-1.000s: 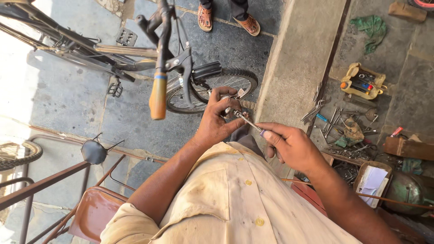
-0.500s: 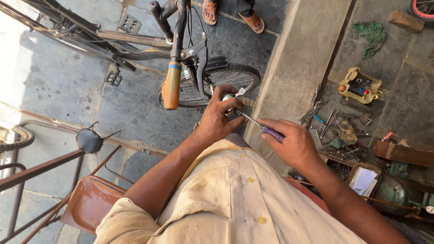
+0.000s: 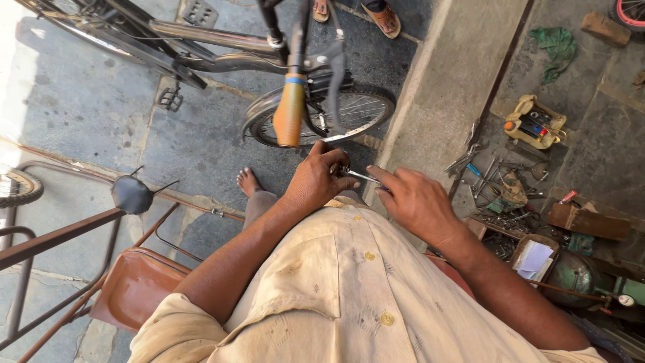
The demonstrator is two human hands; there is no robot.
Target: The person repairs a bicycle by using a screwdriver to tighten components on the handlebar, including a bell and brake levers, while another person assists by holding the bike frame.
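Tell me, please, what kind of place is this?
Probably an open-air bicycle repair spot. A bicycle stands on the pavement, hand tools lie scattered on the ground, and the left hand and right hand work a small metal part.

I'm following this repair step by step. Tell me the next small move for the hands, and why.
Probably a short turn of the tool with the right hand while the left hand grips the small part. The thin metal shaft runs from the right fingers into the left hand's pinch, so both hands seem set for turning. What the part is cannot be told.
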